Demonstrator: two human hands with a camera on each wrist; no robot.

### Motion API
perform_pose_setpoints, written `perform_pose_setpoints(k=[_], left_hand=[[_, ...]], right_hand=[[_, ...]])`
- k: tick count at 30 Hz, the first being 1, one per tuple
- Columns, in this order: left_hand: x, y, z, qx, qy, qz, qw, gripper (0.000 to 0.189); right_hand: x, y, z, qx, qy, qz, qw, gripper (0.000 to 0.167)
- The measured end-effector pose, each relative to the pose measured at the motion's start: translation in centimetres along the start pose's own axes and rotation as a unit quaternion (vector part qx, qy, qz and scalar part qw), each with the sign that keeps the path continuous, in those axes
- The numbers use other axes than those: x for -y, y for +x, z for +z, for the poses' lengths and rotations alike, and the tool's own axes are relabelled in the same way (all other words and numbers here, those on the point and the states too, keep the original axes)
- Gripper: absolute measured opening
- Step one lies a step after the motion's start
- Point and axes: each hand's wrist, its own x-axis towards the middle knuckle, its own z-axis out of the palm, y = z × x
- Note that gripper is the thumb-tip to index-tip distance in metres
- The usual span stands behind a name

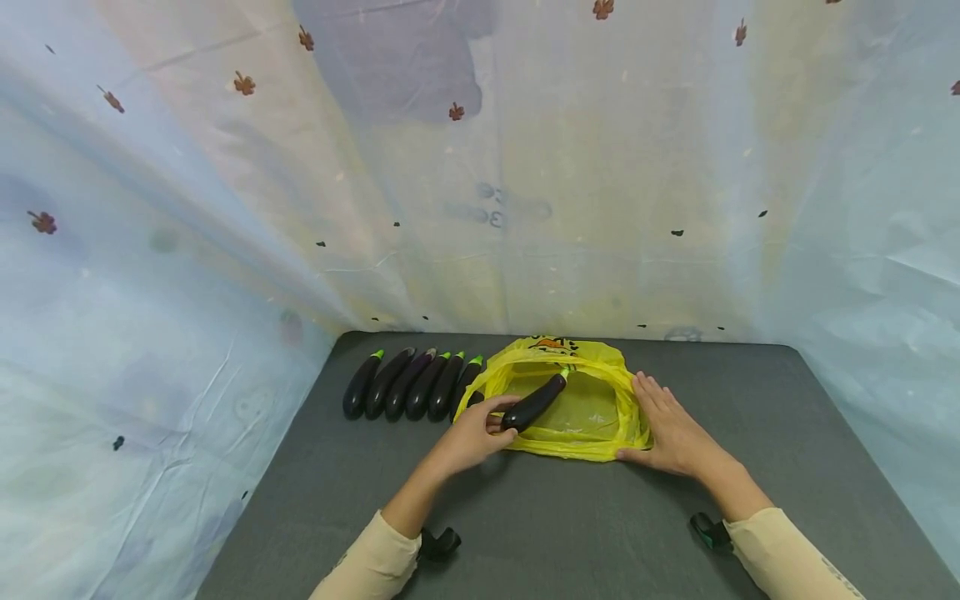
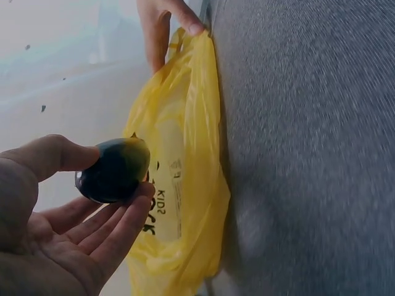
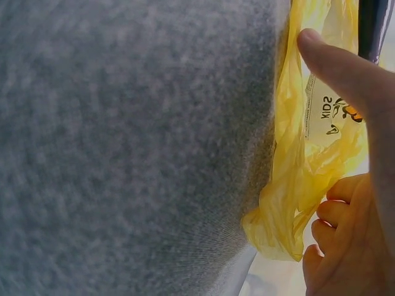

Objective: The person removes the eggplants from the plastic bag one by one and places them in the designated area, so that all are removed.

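Note:
Thumb and fingers of my left hand (image 1: 471, 435) grip the blunt end of a dark eggplant (image 1: 536, 404). Its green stem end points over the mouth of a yellow plastic bag (image 1: 577, 450), which lies on its side with the mouth facing me. The left wrist view shows the eggplant (image 2: 114, 169) end-on, the thumb above and fingertips below. At the bag's right edge, my right hand (image 1: 678, 435) holds the rim. In the right wrist view its thumb (image 3: 336, 61) lies over the rim, with the other fingers curled at the outer side of the bag (image 3: 287, 166).
A row of several eggplants (image 1: 405, 385) lies left of the bag, the rightmost partly hidden behind it. All stand on a dark grey table (image 1: 570, 533). Pale plastic sheeting (image 1: 570, 183) hangs behind and at both sides.

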Motion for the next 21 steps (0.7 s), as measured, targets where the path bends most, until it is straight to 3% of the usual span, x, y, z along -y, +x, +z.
perform_pose_setpoints(k=[12,21], left_hand=[[1.2,-1.6,-2.7,0.01,-0.014,0.011,0.9998,0.053],[1.9,-2.9,-4.8,-0.038,-0.018,0.012,0.999,0.056]], right_hand=[[0.2,-0.1,-0.2,0.006,0.002,0.004,1.0,0.131],[0.3,0.0,-0.3,0.005,0.004,0.004,1.0,0.131]])
